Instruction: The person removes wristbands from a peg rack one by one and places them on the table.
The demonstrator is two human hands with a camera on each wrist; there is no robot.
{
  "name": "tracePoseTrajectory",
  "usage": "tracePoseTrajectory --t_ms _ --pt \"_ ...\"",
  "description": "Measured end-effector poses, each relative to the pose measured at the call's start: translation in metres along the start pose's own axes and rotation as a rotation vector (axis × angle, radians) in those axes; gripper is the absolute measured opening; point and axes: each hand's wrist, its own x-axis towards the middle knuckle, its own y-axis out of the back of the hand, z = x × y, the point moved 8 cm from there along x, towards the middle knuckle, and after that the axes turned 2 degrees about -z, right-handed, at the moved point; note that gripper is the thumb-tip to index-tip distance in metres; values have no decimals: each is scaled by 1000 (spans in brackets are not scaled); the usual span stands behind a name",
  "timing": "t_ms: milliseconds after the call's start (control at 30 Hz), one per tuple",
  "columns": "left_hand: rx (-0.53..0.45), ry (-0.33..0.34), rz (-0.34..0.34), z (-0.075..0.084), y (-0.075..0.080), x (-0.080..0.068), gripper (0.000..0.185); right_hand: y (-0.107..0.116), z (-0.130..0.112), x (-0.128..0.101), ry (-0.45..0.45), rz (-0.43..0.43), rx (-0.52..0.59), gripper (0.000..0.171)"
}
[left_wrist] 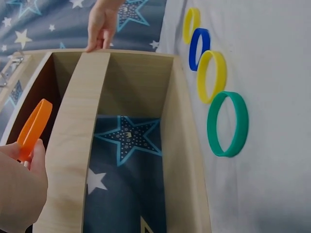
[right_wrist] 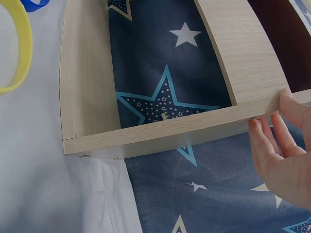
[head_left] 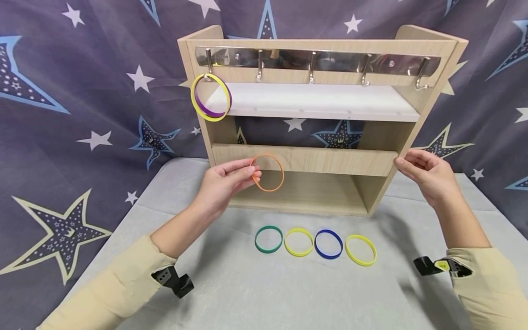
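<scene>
The left hand point(head_left: 224, 181) pinched an orange ring point(head_left: 267, 172) by its rim, holding it upright in front of the wooden rack point(head_left: 313, 158), level with the rack's middle board, so the loop hung free of the fingers. The right hand point(head_left: 426, 174) rested relaxed fingers on the rack's right side panel, seemingly to steady it. A yellow and purple pair of rings point(head_left: 211, 97) hung on the rack's leftmost hook, and four rings point(head_left: 315, 243) lay in a row on the bench point(head_left: 288, 293) before the rack.
</scene>
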Motion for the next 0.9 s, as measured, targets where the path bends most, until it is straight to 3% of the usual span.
tracePoseTrajectory --t_ms 533,900 --pt "78 88 15 -19 15 -4 41 0 -1 1 5 7 -1 28" --pt "157 222 15 -44 32 -11 40 0 -1 1 17 8 3 28"
